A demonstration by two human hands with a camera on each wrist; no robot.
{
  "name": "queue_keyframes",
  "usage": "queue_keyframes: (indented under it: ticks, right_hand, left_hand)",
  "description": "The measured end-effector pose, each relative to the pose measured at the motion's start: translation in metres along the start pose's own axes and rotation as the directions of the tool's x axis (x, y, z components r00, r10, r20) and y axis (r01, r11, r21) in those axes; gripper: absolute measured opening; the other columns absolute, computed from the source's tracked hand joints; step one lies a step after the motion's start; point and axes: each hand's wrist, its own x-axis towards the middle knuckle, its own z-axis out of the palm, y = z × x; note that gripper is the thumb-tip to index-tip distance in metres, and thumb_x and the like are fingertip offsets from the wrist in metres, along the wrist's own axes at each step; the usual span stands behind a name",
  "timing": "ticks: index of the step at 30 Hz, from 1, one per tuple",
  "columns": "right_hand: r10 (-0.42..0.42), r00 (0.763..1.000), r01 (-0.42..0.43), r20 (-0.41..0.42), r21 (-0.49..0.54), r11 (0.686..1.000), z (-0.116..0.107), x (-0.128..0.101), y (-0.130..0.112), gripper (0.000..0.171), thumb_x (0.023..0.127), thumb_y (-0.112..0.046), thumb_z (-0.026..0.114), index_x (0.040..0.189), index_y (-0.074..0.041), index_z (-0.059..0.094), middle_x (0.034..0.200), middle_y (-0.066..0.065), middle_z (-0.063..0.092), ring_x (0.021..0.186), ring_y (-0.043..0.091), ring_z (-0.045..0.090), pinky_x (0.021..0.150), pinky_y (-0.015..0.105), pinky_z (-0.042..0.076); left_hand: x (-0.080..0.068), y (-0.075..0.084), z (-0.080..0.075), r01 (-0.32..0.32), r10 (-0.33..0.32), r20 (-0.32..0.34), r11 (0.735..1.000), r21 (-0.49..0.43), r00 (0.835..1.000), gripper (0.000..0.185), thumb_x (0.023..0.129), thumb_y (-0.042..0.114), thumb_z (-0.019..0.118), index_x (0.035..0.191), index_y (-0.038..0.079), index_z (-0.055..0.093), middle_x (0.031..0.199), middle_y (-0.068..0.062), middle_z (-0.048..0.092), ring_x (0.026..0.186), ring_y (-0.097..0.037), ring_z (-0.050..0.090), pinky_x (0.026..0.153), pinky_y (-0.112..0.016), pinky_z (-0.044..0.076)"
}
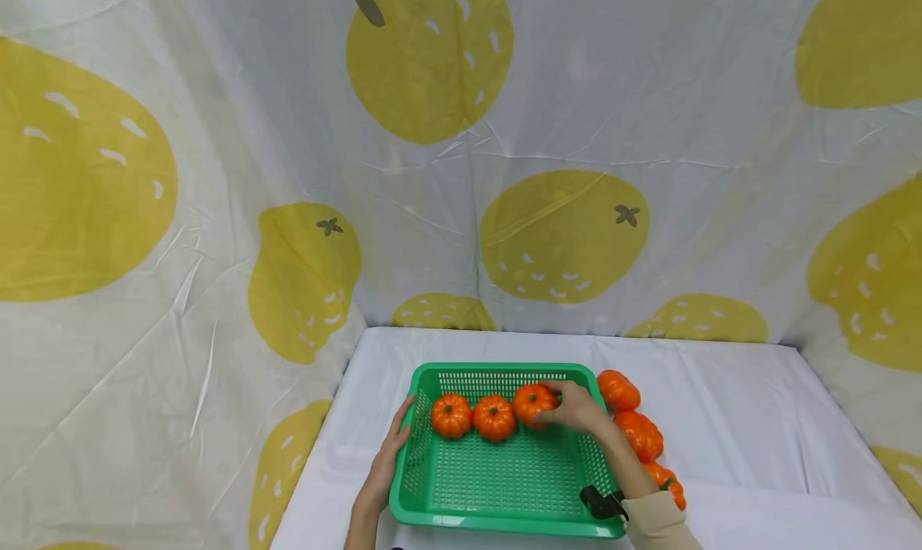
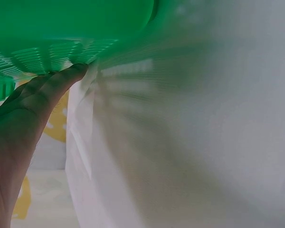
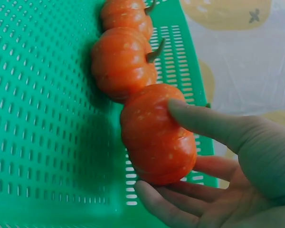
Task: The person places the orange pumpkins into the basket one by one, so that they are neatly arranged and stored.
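A green plastic basket (image 1: pixel 504 486) with slotted walls stands on the white-covered table. Inside, along its far side, two small orange pumpkins (image 1: pixel 451 416) (image 1: pixel 494 419) sit side by side. A third pumpkin (image 1: pixel 535 404) is at the right end of this row, gripped by my right hand (image 1: pixel 574 408). In the right wrist view the thumb lies on top of that pumpkin (image 3: pixel 156 135) and the fingers curl under its side, while it meets its neighbour (image 3: pixel 123 64). My left hand (image 1: pixel 384 462) rests against the basket's left wall with fingers extended; the left wrist view shows the fingers (image 2: pixel 61 83) touching the slotted side.
Right of the basket, several more orange pumpkins (image 1: pixel 638 435) lie in a line on the white tablecloth (image 1: pixel 749 446), partly behind my right forearm. A white curtain (image 1: pixel 684 238) printed with yellow fruit hangs behind the table and at its sides.
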Motion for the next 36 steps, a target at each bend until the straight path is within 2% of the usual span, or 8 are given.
queue_keyframes:
  ticks: [10, 15, 22, 29, 36]
  right_hand:
    - [0.036, 0.999, -0.036, 0.003, -0.032, 0.999, 0.009, -0.001, 0.004, 0.071, 0.076, -0.010, 0.090, 0.137, 0.010, 0.060, 0.132, 0.030, 0.064, 0.116, 0.040, 0.064, 0.096, 0.053, 0.056]
    - [0.055, 0.998, -0.055, -0.002, -0.028, 0.998, 0.015, 0.002, 0.007, 0.071, 0.073, -0.005, 0.091, 0.136, 0.009, 0.061, 0.134, 0.030, 0.063, 0.120, 0.042, 0.062, 0.098, 0.054, 0.055]
    - [0.078, 0.997, -0.078, -0.019, -0.014, 0.997, 0.017, 0.003, 0.010, 0.072, 0.068, 0.000, 0.092, 0.133, 0.008, 0.063, 0.130, 0.030, 0.065, 0.114, 0.041, 0.063, 0.092, 0.051, 0.057]
    - [0.121, 0.993, -0.121, -0.002, -0.067, 0.990, 0.015, 0.000, 0.009, 0.077, 0.068, -0.003, 0.093, 0.136, 0.010, 0.059, 0.133, 0.033, 0.061, 0.118, 0.047, 0.059, 0.094, 0.054, 0.056]
    - [0.143, 0.990, -0.143, -0.011, -0.078, 0.987, 0.016, 0.000, 0.008, 0.077, 0.070, -0.006, 0.093, 0.136, 0.010, 0.058, 0.131, 0.033, 0.062, 0.115, 0.044, 0.060, 0.094, 0.054, 0.055]
  left_hand:
    - [-0.002, -0.001, 0.000, 0.003, -0.003, -0.015, 1.000, 0.009, 1.000, 0.053, 0.113, 0.043, 0.029, 0.165, 0.038, 0.021, 0.176, -0.003, 0.006, 0.161, -0.036, 0.000, 0.124, -0.072, -0.002]
    - [-0.002, -0.001, 0.001, 0.001, -0.001, -0.005, 1.000, 0.004, 1.000, 0.053, 0.113, 0.042, 0.029, 0.165, 0.038, 0.020, 0.176, -0.002, 0.004, 0.161, -0.035, -0.002, 0.124, -0.072, -0.003]
    - [-0.002, 0.001, 0.000, 0.001, -0.001, -0.006, 1.000, 0.003, 1.000, 0.053, 0.113, 0.043, 0.029, 0.165, 0.038, 0.020, 0.176, -0.003, 0.004, 0.161, -0.036, -0.001, 0.124, -0.072, -0.003]
    - [-0.001, 0.001, -0.001, -0.001, 0.001, 0.002, 1.000, 0.001, 1.000, 0.053, 0.113, 0.042, 0.029, 0.165, 0.038, 0.020, 0.176, -0.002, 0.004, 0.161, -0.034, -0.002, 0.124, -0.070, -0.003]
    - [0.000, 0.001, -0.001, 0.006, -0.006, 0.017, 1.000, -0.001, 1.000, 0.054, 0.113, 0.043, 0.029, 0.165, 0.038, 0.019, 0.176, -0.002, 0.004, 0.161, -0.034, -0.001, 0.125, -0.069, -0.001]
